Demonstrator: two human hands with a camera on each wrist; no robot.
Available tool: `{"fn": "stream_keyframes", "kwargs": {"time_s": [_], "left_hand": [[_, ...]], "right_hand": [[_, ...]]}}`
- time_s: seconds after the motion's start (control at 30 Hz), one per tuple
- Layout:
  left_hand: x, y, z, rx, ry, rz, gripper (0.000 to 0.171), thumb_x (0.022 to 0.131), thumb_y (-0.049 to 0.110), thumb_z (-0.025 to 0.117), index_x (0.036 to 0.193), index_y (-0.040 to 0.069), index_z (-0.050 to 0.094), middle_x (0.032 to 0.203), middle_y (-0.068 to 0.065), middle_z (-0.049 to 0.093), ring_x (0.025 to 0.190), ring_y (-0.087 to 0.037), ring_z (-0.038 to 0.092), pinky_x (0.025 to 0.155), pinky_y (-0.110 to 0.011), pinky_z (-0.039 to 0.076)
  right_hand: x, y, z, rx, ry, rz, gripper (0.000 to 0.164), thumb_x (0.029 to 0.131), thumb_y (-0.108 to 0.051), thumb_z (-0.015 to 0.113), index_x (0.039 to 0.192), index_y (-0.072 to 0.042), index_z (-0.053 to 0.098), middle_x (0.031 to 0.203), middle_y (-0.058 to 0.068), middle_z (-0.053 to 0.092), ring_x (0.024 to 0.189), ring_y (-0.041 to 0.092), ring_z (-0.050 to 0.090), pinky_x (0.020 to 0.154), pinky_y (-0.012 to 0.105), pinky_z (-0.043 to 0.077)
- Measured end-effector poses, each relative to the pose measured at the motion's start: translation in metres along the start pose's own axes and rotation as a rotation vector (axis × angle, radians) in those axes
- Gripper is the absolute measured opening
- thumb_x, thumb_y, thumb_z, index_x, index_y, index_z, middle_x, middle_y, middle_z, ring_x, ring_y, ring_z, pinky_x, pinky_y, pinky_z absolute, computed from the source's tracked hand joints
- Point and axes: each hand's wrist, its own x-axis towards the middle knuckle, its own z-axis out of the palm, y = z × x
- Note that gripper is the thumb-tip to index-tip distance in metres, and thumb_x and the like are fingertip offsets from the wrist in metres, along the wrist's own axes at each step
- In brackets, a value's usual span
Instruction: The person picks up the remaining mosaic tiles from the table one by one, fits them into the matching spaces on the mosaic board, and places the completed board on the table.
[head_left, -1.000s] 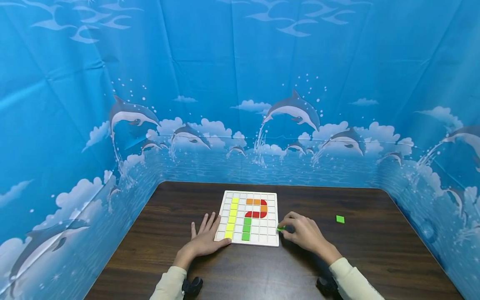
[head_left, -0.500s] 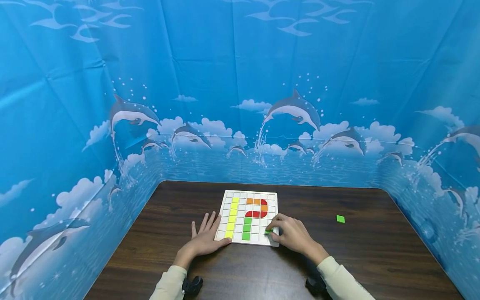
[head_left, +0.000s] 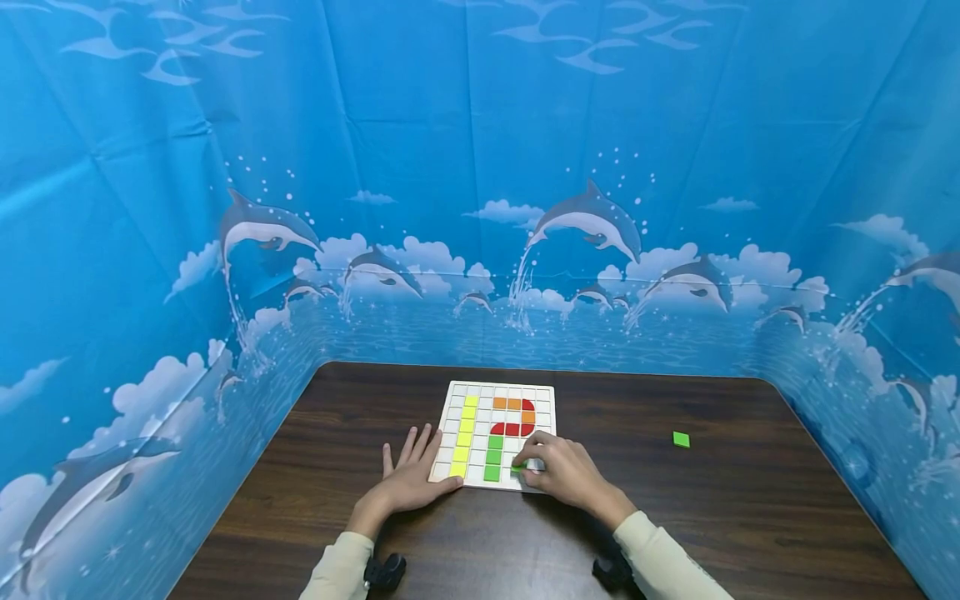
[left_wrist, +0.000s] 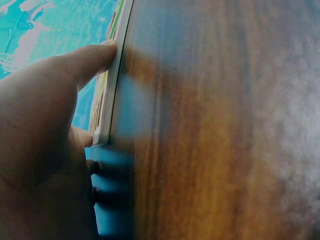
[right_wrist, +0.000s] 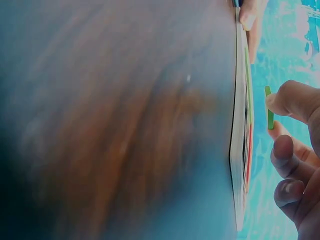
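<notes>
A white grid board (head_left: 459, 390) lies on the dark wooden table. Yellow square tiles (head_left: 465, 438) form a column on its left, and orange and red tiles (head_left: 528, 417) curve above a short green column (head_left: 492, 458). My left hand (head_left: 408, 482) rests with spread fingers at the board's lower left corner, its thumb on the front edge. Between thumb and forefinger my right hand (head_left: 567, 472) pinches a green tile (right_wrist: 270, 107). In the right wrist view that tile is held just above the board, and in the head view it overlaps the squares right of the green column.
Another green tile (head_left: 681, 439) lies on the table (head_left: 750, 500) to the right of the board. Blue dolphin-printed curtains (head_left: 480, 208) enclose the table's back and sides. A black wrist camera (head_left: 386, 573) sits under the left wrist.
My right hand has moved left from beside the board's right edge to over the board, carrying the green tile. The left hand has stayed in place.
</notes>
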Motion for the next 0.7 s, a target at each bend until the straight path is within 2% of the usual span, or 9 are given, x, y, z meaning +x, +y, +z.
{"fn": "stream_keyframes", "kwargs": {"time_s": [0.17, 0.3, 0.43, 0.53, 0.7], "left_hand": [[-0.003, 0.003, -0.003, -0.035, 0.012, 0.031, 0.104, 0.095, 0.07, 0.063, 0.171, 0.011, 0.024, 0.18, -0.017, 0.01, 0.167, -0.041, -0.003, 0.121, -0.077, -0.02], [-0.002, 0.004, -0.003, -0.028, 0.008, 0.021, 0.107, 0.093, 0.074, 0.063, 0.172, 0.013, 0.023, 0.18, -0.016, 0.009, 0.167, -0.041, -0.003, 0.121, -0.076, -0.021], [0.005, -0.007, 0.006, 0.008, 0.015, 0.013, 0.109, 0.092, 0.08, 0.058, 0.173, 0.018, 0.02, 0.182, -0.01, 0.006, 0.168, -0.037, -0.004, 0.122, -0.074, -0.02], [0.007, -0.011, 0.009, 0.023, 0.027, 0.009, 0.109, 0.091, 0.081, 0.06, 0.173, 0.019, 0.021, 0.182, -0.008, 0.008, 0.168, -0.036, -0.002, 0.124, -0.073, -0.018], [0.006, -0.011, 0.009, 0.014, 0.022, 0.01, 0.11, 0.091, 0.079, 0.061, 0.172, 0.018, 0.021, 0.181, -0.009, 0.008, 0.168, -0.036, -0.003, 0.123, -0.073, -0.019]], "right_hand": [[0.005, -0.003, 0.005, -0.005, -0.002, -0.021, 0.012, 0.091, -0.021, 0.084, 0.102, -0.027, 0.086, 0.107, -0.009, 0.073, 0.084, 0.007, 0.067, 0.062, 0.019, 0.043], [0.007, -0.006, 0.007, -0.005, -0.019, -0.021, 0.011, 0.092, -0.022, 0.083, 0.101, -0.029, 0.086, 0.105, -0.01, 0.073, 0.083, 0.004, 0.066, 0.059, 0.019, 0.041], [0.009, -0.008, 0.008, 0.001, -0.04, -0.021, 0.01, 0.092, -0.021, 0.083, 0.099, -0.028, 0.086, 0.103, -0.011, 0.074, 0.085, 0.005, 0.067, 0.059, 0.019, 0.042], [0.01, -0.01, 0.008, -0.001, -0.065, -0.024, 0.008, 0.092, -0.021, 0.084, 0.097, -0.027, 0.086, 0.103, -0.011, 0.075, 0.09, 0.008, 0.07, 0.061, 0.02, 0.044], [0.011, -0.011, 0.006, -0.004, -0.109, -0.028, 0.008, 0.094, -0.018, 0.082, 0.095, -0.025, 0.087, 0.105, -0.009, 0.075, 0.094, 0.009, 0.071, 0.063, 0.022, 0.047]]}}
